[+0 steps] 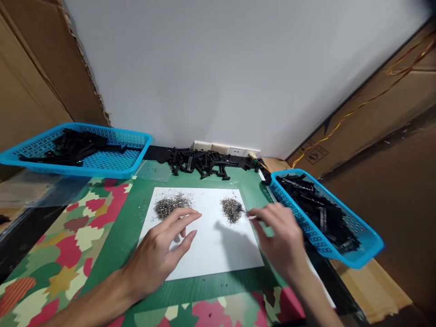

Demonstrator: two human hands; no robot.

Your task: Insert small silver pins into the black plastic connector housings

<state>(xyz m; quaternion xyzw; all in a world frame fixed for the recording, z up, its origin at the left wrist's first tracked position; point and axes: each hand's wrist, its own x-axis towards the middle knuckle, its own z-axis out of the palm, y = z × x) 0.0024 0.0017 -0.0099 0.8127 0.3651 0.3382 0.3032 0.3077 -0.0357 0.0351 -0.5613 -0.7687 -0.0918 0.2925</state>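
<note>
A white sheet [207, 245] lies on the green surface with two piles of small metal pieces. The left pile [168, 205] is larger and more spread out; the right pile [230, 210] is smaller. My left hand [166, 243] hovers over the sheet's left part, just in front of the left pile, fingers apart and holding nothing. At the right edge of the sheet, my right hand [277, 231] pinches a small dark tool [239, 208], whose tip reaches the right pile. Its exact shape is blurred.
Black plastic parts [204, 161] are heaped behind the sheet. Blue baskets with black parts stand at the left [119, 171] and right [368, 252]. A power strip [225, 149] runs along the wall. Cardboard [391, 159] rises at the right, with an orange cable [357, 110].
</note>
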